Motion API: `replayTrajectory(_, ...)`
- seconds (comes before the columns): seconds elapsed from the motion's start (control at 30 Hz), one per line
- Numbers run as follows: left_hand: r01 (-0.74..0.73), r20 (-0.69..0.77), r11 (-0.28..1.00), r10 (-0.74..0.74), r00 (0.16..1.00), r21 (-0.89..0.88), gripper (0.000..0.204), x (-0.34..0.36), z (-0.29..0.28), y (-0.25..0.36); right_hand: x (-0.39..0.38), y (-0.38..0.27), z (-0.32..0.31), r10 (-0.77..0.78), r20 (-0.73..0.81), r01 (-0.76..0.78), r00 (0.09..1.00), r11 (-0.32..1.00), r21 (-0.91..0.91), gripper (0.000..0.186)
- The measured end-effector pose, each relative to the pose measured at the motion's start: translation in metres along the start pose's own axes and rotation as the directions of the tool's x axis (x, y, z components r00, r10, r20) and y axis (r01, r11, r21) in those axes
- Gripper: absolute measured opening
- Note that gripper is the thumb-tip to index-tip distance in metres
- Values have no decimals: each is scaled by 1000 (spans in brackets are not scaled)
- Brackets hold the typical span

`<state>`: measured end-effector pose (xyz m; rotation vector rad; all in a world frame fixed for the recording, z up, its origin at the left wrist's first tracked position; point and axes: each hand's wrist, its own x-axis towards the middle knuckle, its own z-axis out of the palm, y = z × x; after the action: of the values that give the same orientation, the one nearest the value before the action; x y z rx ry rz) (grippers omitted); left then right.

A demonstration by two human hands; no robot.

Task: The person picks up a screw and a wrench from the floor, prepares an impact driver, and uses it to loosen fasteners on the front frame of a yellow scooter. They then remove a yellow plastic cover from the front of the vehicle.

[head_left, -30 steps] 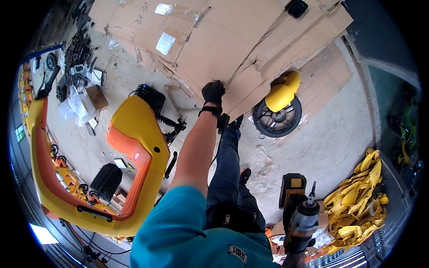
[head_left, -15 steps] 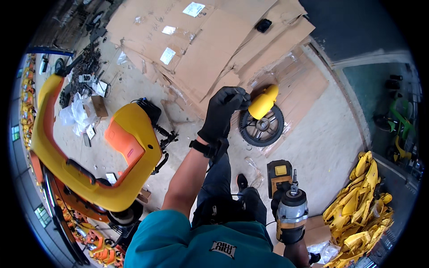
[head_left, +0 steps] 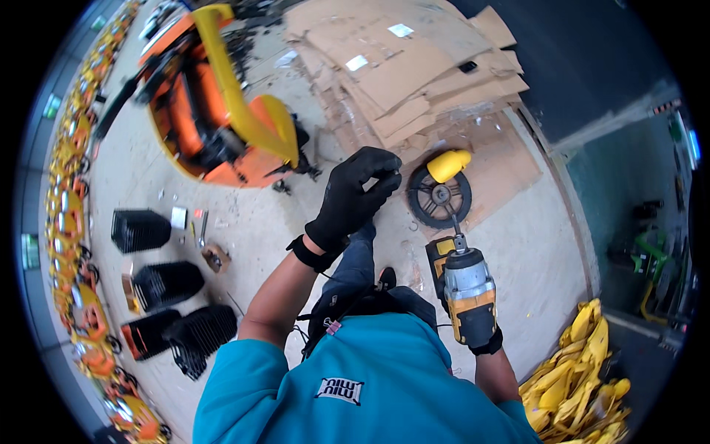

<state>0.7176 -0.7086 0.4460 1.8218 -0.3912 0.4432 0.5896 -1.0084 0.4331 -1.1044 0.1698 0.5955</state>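
My left hand [head_left: 355,191], in a black glove, is raised in front of me with thumb and fingertips curled into a pinch. Whatever is between the fingertips, if anything, is too small to make out. My right hand [head_left: 486,343], gloved too, grips a yellow-and-black cordless impact wrench [head_left: 470,285]. A metal shaft sticks out of its nose, pointing away from me. Beyond the wrench a black spoked wheel [head_left: 424,207] lies flat on the floor. A yellow curved plastic part [head_left: 448,165] rests over the wheel's far edge.
An orange-and-yellow scooter [head_left: 255,137] stands at far left. Black crates [head_left: 170,285] sit on the left floor, beside a row of yellow scooters [head_left: 72,244]. Flattened cardboard [head_left: 399,63] lies ahead. Yellow plastic parts [head_left: 566,377] are heaped at lower right.
My view has turned and moved, bringing the black crates into sight and the scooter farther off. My right hand has lifted the wrench forward. The left hand stays raised, its fingers curled.
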Motion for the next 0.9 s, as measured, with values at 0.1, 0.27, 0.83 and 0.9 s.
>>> replayTrajectory(0.1, 73, -59, 997, -72, 996, 21, 18, -55, -35, 45, -25, 19, 26, -5, 65, 5, 998, 1000, -5, 32)
replayTrajectory(0.27, 401, -33, 814, -456, 890, -419, 23, -157, -108, 88, -39, 46, 89, 253, 355, -339, 900, 918, 206, 48)
replayTrajectory(0.83, 211, -279, 387, -869, 408, -897, 27, -527, -433, 111, -43, 216, 362, 496, 411, 50, 765, 590, -806, 69)
replayTrajectory(0.9, 194, -312, 406, -870, 382, -893, 25, -544, -456, 104, -33, 228, 379, 471, 430, 23, 770, 653, -757, 68)
